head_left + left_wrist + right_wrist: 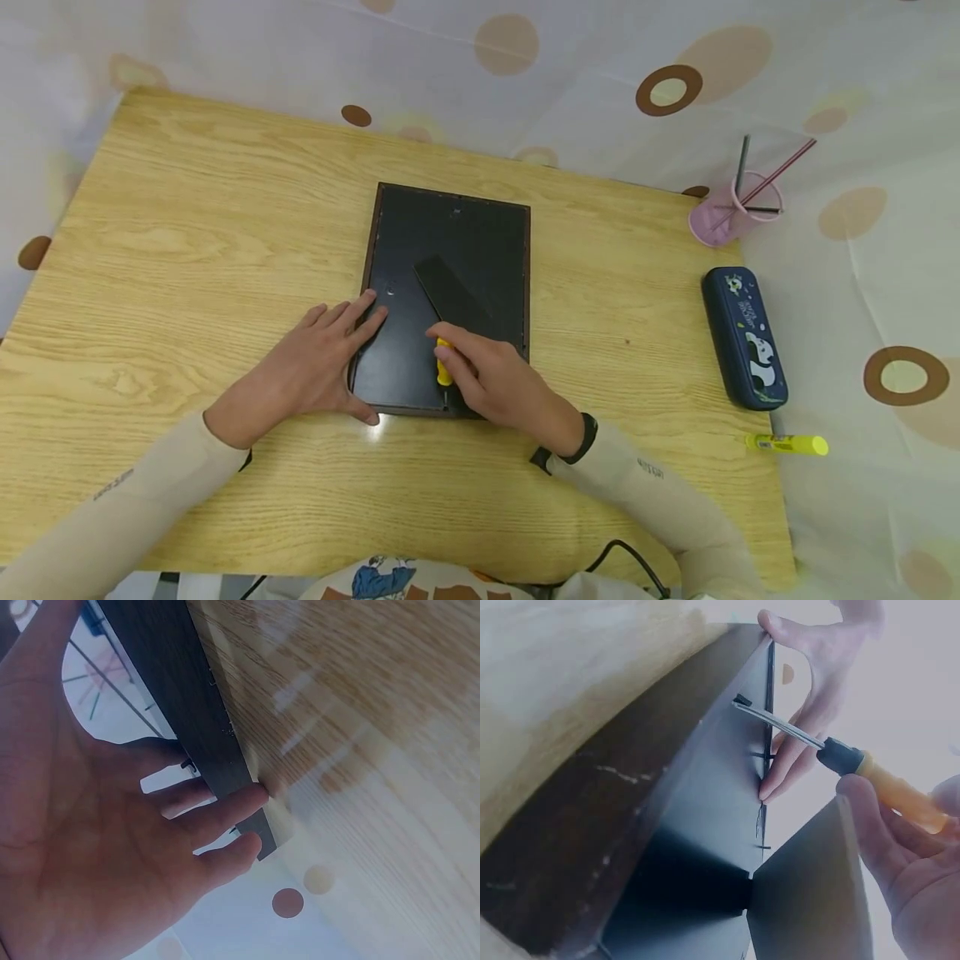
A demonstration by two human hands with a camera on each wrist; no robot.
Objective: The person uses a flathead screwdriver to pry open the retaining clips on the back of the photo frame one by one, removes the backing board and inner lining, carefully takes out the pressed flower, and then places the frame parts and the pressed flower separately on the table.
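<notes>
White cloth with brown spots (262,50) hangs behind and beside the table, and its top is cut off. Light wood makes up the table (187,208), with its left corner near us cut off too. Next comes a flat frame (480,233), black on its back with a dark brown edge, lying in the middle of the table. Its front is hidden underneath. On its left side is the left hand (322,362), fingers spread apart and touching the edge, with the thumb by the near corner. The right hand (502,379) is over the near edge, with its fingers and thumb clamped on a yellow screwdriver, and it hides the frame's near right corner. Well off to the right lies a dark blue pencil case (745,337) with a panda on it; its small letters are hard to read. A black flap (450,287) sticks up from the frame, partly behind the right hand. Farther back is a pink cup (708,221) holding thin sticks. Only part of the screwdriver (444,371) shows from above; its tip is by a tiny dark tab (742,699), but I can't tell if they touch.
</notes>
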